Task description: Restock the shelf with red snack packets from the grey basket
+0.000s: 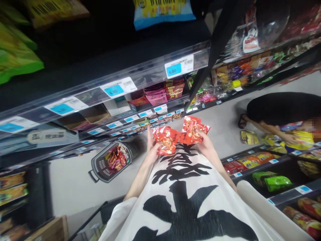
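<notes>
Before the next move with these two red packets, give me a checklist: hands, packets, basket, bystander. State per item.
1. Left hand has hold of its red packet: ok.
2. Right hand has hold of the other red packet: ok.
3. A hand free: not ok, both are holding packets.
4. Basket in view, open side up: ok, packaged goods inside.
5. Other person apart from both hands: ok, bent low at right.
6. Small print on packets: cannot tell, too blurred.

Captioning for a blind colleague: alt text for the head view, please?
A person's left hand and right hand hold red packets beside store shelves. A basket of goods stands on the floor; another person bends at right.
</notes>
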Demonstrator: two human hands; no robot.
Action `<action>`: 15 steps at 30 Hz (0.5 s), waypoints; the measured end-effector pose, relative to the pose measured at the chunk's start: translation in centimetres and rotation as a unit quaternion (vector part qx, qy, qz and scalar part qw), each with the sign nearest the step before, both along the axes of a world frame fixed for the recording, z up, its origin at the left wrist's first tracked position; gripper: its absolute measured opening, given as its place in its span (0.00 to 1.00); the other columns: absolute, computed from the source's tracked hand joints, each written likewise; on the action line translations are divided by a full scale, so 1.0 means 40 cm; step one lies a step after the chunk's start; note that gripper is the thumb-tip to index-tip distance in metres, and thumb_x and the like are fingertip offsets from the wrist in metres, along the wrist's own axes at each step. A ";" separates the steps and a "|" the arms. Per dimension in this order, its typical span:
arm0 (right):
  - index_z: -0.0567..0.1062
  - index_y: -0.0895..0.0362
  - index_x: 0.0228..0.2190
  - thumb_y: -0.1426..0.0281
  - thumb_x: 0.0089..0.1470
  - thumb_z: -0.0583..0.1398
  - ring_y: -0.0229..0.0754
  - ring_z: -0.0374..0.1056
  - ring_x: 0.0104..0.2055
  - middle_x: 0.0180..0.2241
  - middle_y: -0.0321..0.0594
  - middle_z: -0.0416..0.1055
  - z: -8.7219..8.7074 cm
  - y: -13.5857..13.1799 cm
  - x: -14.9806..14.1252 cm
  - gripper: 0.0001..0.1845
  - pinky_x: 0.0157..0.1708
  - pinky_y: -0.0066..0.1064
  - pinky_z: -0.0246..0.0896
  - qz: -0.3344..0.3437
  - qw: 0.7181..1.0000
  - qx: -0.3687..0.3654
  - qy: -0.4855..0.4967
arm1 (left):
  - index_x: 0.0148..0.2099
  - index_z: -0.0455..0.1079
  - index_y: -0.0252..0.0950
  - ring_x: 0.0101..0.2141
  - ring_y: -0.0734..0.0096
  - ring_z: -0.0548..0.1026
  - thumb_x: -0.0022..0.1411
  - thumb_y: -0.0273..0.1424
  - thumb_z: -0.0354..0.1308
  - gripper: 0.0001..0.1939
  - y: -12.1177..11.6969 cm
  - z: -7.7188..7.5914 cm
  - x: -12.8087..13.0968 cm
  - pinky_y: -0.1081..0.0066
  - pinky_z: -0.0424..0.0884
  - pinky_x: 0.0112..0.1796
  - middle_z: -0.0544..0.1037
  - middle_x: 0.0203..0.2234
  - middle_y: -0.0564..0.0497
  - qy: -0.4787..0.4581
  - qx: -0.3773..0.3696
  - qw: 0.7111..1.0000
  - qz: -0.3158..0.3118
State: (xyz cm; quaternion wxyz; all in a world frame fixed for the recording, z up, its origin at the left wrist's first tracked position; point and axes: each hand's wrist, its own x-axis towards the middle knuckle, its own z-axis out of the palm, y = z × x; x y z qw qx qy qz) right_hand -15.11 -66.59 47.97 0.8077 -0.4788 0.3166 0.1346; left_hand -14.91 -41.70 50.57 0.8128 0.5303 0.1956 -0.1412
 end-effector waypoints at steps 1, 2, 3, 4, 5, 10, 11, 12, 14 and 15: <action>0.78 0.48 0.41 0.51 0.46 0.70 0.55 0.79 0.50 0.43 0.39 0.83 -0.001 -0.004 -0.001 0.23 0.45 0.46 0.78 0.026 1.000 -0.014 -0.012 | 0.77 0.43 0.56 0.41 0.66 0.82 0.52 0.27 0.69 0.58 0.007 -0.002 -0.001 0.65 0.78 0.46 0.81 0.51 0.51 -0.002 0.004 1.000 0.001; 0.78 0.48 0.43 0.49 0.48 0.68 0.56 0.79 0.50 0.43 0.40 0.83 0.000 -0.008 -0.004 0.24 0.44 0.47 0.78 0.054 0.998 -0.024 -0.020 | 0.78 0.42 0.56 0.41 0.66 0.82 0.52 0.27 0.69 0.59 0.015 -0.007 -0.003 0.65 0.78 0.46 0.81 0.51 0.51 -0.003 0.011 1.000 0.002; 0.78 0.48 0.44 0.48 0.50 0.67 0.57 0.79 0.49 0.43 0.42 0.83 0.003 -0.012 -0.008 0.25 0.44 0.48 0.78 0.081 0.996 -0.031 -0.024 | 0.77 0.44 0.55 0.41 0.66 0.82 0.52 0.27 0.68 0.58 0.021 -0.015 -0.006 0.65 0.78 0.46 0.81 0.52 0.51 -0.006 0.023 1.000 0.002; 0.78 0.48 0.45 0.47 0.51 0.66 0.57 0.79 0.49 0.42 0.42 0.83 0.009 -0.016 -0.013 0.26 0.44 0.48 0.77 0.108 0.993 -0.035 -0.024 | 0.76 0.49 0.54 0.42 0.66 0.82 0.51 0.27 0.68 0.55 0.027 -0.023 -0.008 0.66 0.77 0.47 0.81 0.53 0.51 -0.011 0.038 0.999 0.002; 0.78 0.48 0.45 0.46 0.50 0.66 0.57 0.79 0.48 0.42 0.42 0.83 0.016 -0.021 -0.017 0.26 0.44 0.48 0.77 0.131 0.990 -0.038 -0.024 | 0.74 0.56 0.52 0.44 0.65 0.81 0.50 0.28 0.68 0.51 0.032 -0.032 -0.011 0.66 0.77 0.47 0.81 0.54 0.51 -0.015 0.055 0.998 0.000; 0.80 0.48 0.40 0.54 0.39 0.74 0.55 0.79 0.43 0.40 0.42 0.83 0.086 -0.081 0.033 0.25 0.46 0.48 0.75 0.232 0.966 -0.080 -0.082 | 0.48 0.81 0.39 0.40 0.61 0.79 0.51 0.30 0.62 0.20 0.047 -0.058 -0.013 0.66 0.74 0.44 0.84 0.42 0.49 -0.040 0.167 0.984 -0.051; 0.80 0.49 0.39 0.56 0.37 0.76 0.54 0.78 0.42 0.41 0.42 0.83 0.108 -0.092 0.064 0.25 0.46 0.46 0.75 0.260 0.954 -0.098 -0.109 | 0.42 0.82 0.38 0.40 0.61 0.79 0.51 0.31 0.62 0.15 0.048 -0.058 -0.010 0.66 0.74 0.44 0.84 0.39 0.49 -0.048 0.185 0.979 -0.065; 0.81 0.50 0.38 0.58 0.37 0.76 0.53 0.78 0.41 0.40 0.42 0.82 0.132 -0.097 0.101 0.25 0.44 0.44 0.74 0.291 0.939 -0.120 -0.142 | 0.38 0.82 0.38 0.39 0.61 0.79 0.51 0.31 0.61 0.12 0.048 -0.057 -0.006 0.66 0.73 0.44 0.84 0.37 0.49 -0.055 0.195 0.976 -0.078; 0.81 0.54 0.36 0.61 0.39 0.75 0.48 0.75 0.37 0.37 0.41 0.81 0.184 -0.084 0.181 0.21 0.39 0.38 0.72 0.395 0.880 -0.156 -0.211 | 0.35 0.82 0.37 0.40 0.60 0.79 0.51 0.32 0.61 0.10 0.046 -0.051 0.003 0.65 0.72 0.46 0.84 0.36 0.49 -0.059 0.183 0.977 -0.092; 0.80 0.55 0.35 0.63 0.41 0.74 0.45 0.74 0.36 0.35 0.39 0.80 0.208 -0.063 0.220 0.18 0.37 0.36 0.70 0.463 0.833 -0.170 -0.250 | 0.34 0.83 0.37 0.41 0.59 0.79 0.52 0.34 0.61 0.10 0.044 -0.049 0.007 0.65 0.73 0.47 0.84 0.36 0.48 -0.055 0.160 0.981 -0.097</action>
